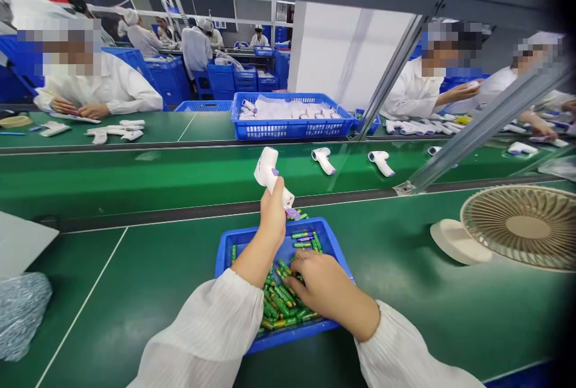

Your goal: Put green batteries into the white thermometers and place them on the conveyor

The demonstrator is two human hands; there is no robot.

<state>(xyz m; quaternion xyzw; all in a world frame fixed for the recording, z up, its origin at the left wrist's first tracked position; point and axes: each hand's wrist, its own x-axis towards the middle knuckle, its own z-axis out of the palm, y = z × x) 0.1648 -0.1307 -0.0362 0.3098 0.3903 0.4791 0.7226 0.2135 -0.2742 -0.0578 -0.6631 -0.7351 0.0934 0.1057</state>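
My left hand (273,214) is wrapped round the handle of a white infrared thermometer (266,167) with purple buttons, held up above the far edge of a blue tray (288,335). A purple flap (292,213) sticks out at the bottom end of its handle. Inside the tray lie many loose green batteries (279,297) with gold-coloured bands. My right hand (321,283) reaches down into the tray, its fingers curled and pinching at a battery among the pile. The fingertips are partly hidden by the hand and the batteries.
Beyond the tray, a green conveyor belt (180,175) carries more white thermometers (324,161). Behind it stands a blue basket (292,130) of thermometers. A fan (526,226) is on the right, and a bubble-wrap bundle (22,316) at left. Co-workers sit across the belt; a metal post (477,124) slants at right.
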